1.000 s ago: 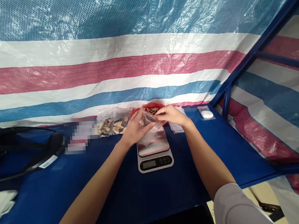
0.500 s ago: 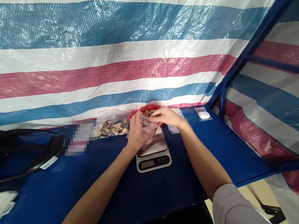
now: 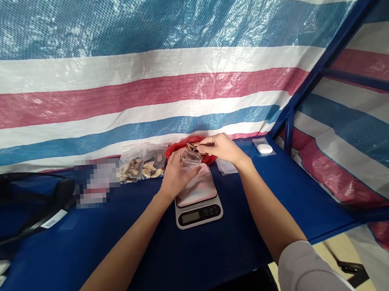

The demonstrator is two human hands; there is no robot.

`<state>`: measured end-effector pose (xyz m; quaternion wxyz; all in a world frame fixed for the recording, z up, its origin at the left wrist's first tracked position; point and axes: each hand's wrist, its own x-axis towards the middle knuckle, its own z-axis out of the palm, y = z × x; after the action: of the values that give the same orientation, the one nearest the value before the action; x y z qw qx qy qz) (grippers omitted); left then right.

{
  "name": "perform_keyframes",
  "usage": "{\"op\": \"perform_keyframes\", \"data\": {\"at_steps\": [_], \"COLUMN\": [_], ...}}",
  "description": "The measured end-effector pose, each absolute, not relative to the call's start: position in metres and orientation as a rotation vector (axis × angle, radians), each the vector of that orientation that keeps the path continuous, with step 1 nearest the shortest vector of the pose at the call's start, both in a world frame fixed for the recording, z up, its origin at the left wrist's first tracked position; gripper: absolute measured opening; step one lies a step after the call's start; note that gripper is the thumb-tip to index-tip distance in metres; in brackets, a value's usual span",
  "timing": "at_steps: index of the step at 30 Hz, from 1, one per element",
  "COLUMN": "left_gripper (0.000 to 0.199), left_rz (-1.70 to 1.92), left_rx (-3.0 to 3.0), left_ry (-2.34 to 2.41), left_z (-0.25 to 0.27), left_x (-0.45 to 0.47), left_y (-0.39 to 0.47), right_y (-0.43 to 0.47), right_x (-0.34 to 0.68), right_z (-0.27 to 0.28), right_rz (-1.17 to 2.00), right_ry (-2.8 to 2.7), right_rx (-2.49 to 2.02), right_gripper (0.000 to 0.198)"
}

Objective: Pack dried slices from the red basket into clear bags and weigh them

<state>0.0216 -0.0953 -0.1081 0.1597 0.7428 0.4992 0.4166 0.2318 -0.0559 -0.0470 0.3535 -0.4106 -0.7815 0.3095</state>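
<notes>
My left hand (image 3: 175,175) holds a small clear plastic bag (image 3: 189,157) with its mouth held wide, above the far end of a white kitchen scale (image 3: 198,202) with a steel plate. Fingers of my right hand (image 3: 218,147) reach into a red bowl (image 3: 174,149) of brown dried slices just behind the scale and seem to pinch some of them, right beside the bag's mouth. The scale's display faces me on the blue table (image 3: 155,253).
A large clear bag of pale dried slices (image 3: 142,166) lies left of the bowl. Flat clear bags (image 3: 225,166) lie right of the scale, a small white object (image 3: 264,148) farther right. A black bag (image 3: 23,200) fills the left. Striped tarp (image 3: 144,78) walls the back and right.
My right hand left the small bag's rim and went back into the red bowl. My left hand now holds the bag alone, its mouth wider.
</notes>
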Motion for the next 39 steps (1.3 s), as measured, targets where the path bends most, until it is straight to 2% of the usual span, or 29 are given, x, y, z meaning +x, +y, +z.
{"op": "perform_keyframes", "data": {"at_steps": [7,12,15,20,27,34,39], "left_gripper": [0.066,0.065,0.073,0.095,0.096,0.062,0.06], "left_rz": [1.134,1.163,1.119,0.979,1.011,1.208,1.246], "left_rx": [2.193,2.197,2.179,2.195,2.194,2.204,2.201], "left_ry": [1.452,1.451,1.409,1.288,1.307,1.382,1.369], "left_z": [-0.106,-0.106,-0.108,-0.115,-0.103,-0.1,-0.102], "left_x": [0.025,0.023,0.02,0.01,0.011,0.019,0.014], "left_y": [-0.097,-0.096,-0.095,-0.09,-0.094,-0.098,-0.096], "right_y": [-0.073,-0.074,-0.069,-0.056,-0.055,-0.065,-0.057], "right_x": [0.208,0.2,0.201,0.211,0.21,0.203,0.214], "right_z": [-0.034,-0.038,-0.045,-0.059,-0.062,-0.05,-0.056], "right_rz": [0.638,0.617,0.764,1.267,1.296,1.106,0.953], "right_ry": [-2.225,-2.351,-2.293,-1.929,-1.897,-2.068,-1.992], "right_rx": [-0.977,-1.019,-0.997,-0.793,-0.795,-0.793,-0.949], "right_gripper": [0.017,0.022,0.023,0.022,0.025,0.026,0.03]}}
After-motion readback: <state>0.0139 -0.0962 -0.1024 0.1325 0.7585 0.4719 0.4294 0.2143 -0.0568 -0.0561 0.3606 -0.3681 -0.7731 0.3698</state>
